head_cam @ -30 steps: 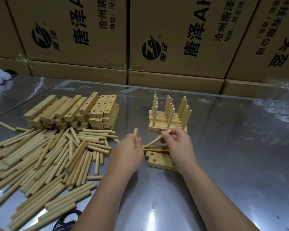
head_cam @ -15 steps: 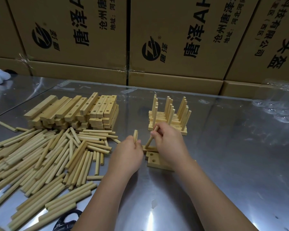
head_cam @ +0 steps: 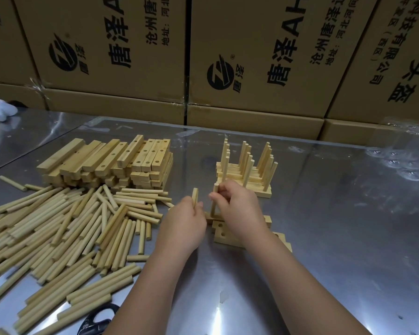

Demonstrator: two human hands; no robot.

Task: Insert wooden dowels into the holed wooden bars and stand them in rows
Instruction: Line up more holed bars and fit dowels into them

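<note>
**A:** Where are the hands?

**B:** Both are low over the middle of the shiny metal desk (head_cam: 324, 238). The right hand (head_cam: 237, 209) pinches a pale round wooden dowel (head_cam: 213, 209) between thumb and fingertips. It stands upright, its lower end at the left end of a pale holed wooden bar (head_cam: 208, 216) lying flat. I cannot tell how deep it sits.

**A:** And the left hand?

**B:** The left hand (head_cam: 182, 228) is just beside it, fingers curled round a second short dowel (head_cam: 194, 195) whose tip pokes up.

**A:** What else is there?

**B:** Another flat holed bar (head_cam: 218, 238) lies against the first, on its near side. Behind the hands stand finished bars with upright dowels in rows (head_cam: 246, 170). On the left are a stack of bare holed bars (head_cam: 111, 163) and a loose heap of dowels (head_cam: 58, 228). Brown printed cardboard boxes (head_cam: 121, 44) line the back.
</note>
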